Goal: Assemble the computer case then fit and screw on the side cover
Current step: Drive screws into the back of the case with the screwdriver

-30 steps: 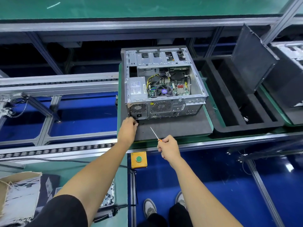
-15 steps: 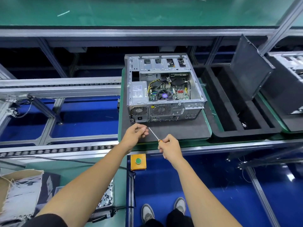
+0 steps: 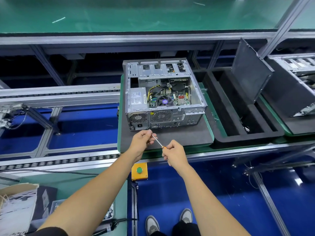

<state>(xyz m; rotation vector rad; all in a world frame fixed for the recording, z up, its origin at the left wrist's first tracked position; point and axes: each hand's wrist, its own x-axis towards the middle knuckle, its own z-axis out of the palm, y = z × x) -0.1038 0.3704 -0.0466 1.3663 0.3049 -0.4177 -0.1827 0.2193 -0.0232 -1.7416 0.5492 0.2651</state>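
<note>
Computer case [image 3: 163, 97], centre frame, lies open-side up on a dark pad [image 3: 179, 138], internals exposed; the side cover [image 3: 250, 70], apparently the dark panel leaning at upper right, is not yet fitted or screwed. Right hand [image 3: 175, 154] clenches the screwdriver [image 3: 157, 141] handle; left hand [image 3: 142, 142] pinches its shaft tip just before the case's rear face.

I stand at a factory assembly line. A green-topped workbench [image 3: 136, 16] spans the far side, edged in aluminium framing [image 3: 119, 39]. Grey roller conveyor rails [image 3: 59, 95] run along my left. Below lies a glossy blue floor [image 3: 213, 193] reflecting overhead light. A yellow box with a green button [image 3: 139, 170] hangs at the conveyor's near edge.
</note>
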